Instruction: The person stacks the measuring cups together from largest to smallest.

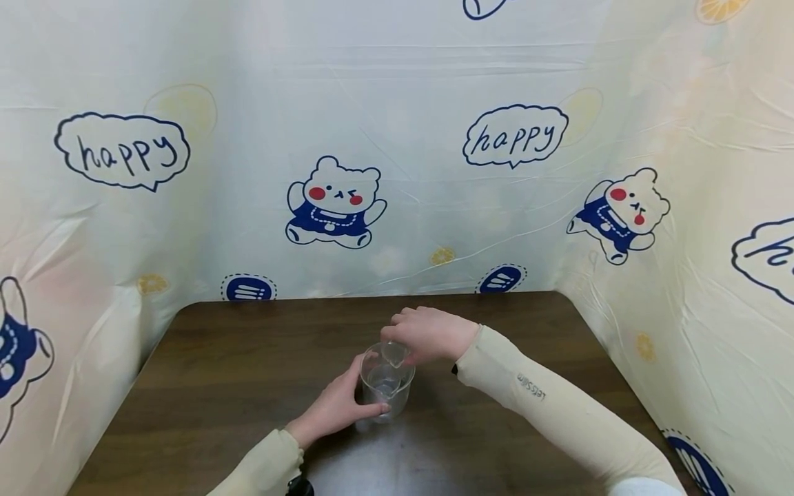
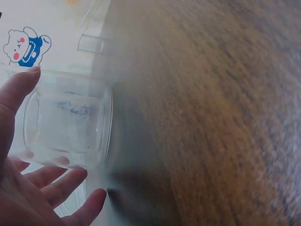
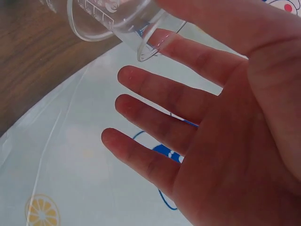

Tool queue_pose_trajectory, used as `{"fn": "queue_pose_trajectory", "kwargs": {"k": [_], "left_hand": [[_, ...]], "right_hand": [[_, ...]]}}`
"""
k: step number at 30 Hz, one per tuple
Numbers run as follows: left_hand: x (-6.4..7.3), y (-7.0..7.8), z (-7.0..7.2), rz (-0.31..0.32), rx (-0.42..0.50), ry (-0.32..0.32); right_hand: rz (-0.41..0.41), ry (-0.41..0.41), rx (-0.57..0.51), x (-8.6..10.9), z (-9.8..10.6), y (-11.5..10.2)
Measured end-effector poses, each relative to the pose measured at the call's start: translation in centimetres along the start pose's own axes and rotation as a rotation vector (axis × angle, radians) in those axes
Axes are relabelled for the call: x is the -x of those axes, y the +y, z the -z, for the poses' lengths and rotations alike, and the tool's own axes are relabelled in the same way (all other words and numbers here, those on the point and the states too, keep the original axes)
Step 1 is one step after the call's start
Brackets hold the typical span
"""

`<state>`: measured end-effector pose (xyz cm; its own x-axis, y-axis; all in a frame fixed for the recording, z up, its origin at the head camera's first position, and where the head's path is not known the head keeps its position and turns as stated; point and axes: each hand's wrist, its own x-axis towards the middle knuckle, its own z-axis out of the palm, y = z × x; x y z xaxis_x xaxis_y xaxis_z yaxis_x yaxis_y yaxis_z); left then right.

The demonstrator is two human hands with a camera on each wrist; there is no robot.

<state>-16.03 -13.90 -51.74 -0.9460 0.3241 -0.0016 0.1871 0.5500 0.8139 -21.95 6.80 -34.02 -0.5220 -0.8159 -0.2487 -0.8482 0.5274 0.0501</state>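
A wide clear glass beaker [image 1: 380,412] stands upright on the brown table. My left hand [image 1: 337,406] holds it from the left, thumb on the near side and fingers round the far side. At its mouth is a smaller clear glass beaker [image 3: 162,35] with a spout and white graduation marks. My right hand [image 1: 431,334] pinches that rim between thumb and index finger, the other fingers [image 3: 155,89] extended and apart. The smaller beaker reaches down inside the wide beaker's rim [image 3: 89,38]; whether it touches the bottom I cannot tell.
A small clear glass piece [image 2: 91,44] stands farther off in the left wrist view. The wooden table [image 1: 236,358] is backed by a pale curtain [image 1: 422,207] printed with bears and lettering, which also hangs along both sides.
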Motion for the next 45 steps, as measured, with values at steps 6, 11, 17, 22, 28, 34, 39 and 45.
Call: {"fn": "queue_pose_trajectory", "kwargs": {"k": [6, 11, 17, 22, 28, 34, 39, 45], "left_hand": [[0.1, 0.2, 0.1, 0.003, -0.004, -0.01], [0.1, 0.2, 0.1, 0.007, -0.007, -0.012], [0.1, 0.2, 0.2, -0.006, -0.008, -0.007], [0.0, 0.2, 0.3, -0.014, -0.003, -0.013], [0.1, 0.0, 0.2, -0.009, -0.002, -0.024], [0.1, -0.1, 0.1, -0.002, -0.005, -0.027], [0.0, -0.1, 0.1, 0.004, -0.001, -0.032], [0.0, -0.3, 0.1, 0.012, -0.001, -0.035]], "right_hand": [[0.003, -0.025, 0.048, -1.0, -1.0, -0.2], [0.009, -0.03, 0.041, -1.5, -1.7, -0.5], [0.031, -0.019, 0.09, -1.9, -2.3, -0.8], [0.046, -0.01, 0.115, -2.3, -2.7, -1.1], [0.045, -0.016, 0.128, -2.9, -3.9, -1.2], [0.046, -0.011, 0.169, -2.9, -4.5, -1.5], [0.053, -0.007, 0.215, -3.1, -4.9, -1.6], [0.061, 0.003, 0.251, -3.2, -5.2, -1.7]]}}
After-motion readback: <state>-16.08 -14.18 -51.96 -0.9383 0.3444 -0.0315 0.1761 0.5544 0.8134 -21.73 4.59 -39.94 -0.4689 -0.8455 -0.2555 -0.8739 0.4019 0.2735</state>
